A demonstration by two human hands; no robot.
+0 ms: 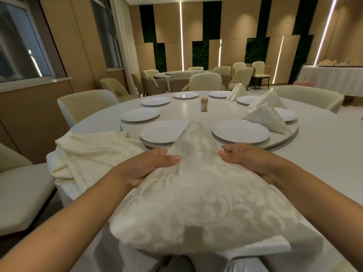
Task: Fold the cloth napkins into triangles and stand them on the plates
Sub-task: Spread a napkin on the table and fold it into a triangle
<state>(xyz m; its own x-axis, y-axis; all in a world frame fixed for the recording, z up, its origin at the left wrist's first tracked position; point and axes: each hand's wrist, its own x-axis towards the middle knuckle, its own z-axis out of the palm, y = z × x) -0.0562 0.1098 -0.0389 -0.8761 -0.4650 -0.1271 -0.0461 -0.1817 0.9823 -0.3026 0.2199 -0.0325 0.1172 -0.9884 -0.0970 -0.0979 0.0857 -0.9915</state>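
Head view: left hand [151, 165] and right hand [249, 163] each grip a side of a cream napkin [196, 203], held blurred above the table's [314, 154] near edge. Napkin pile [88, 156] lies left. Three folded triangles [269, 118] stand on far-right plates [288, 114].

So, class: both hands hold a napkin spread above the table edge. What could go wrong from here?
1. The napkin is blurred, so probably moving; its far tip lies over the nearest left plate and might drag it.
2. Left hand and right hand grip bunched cloth, so the fold may come out crooked.
3. The pile overhangs the table's edge and could slip off.
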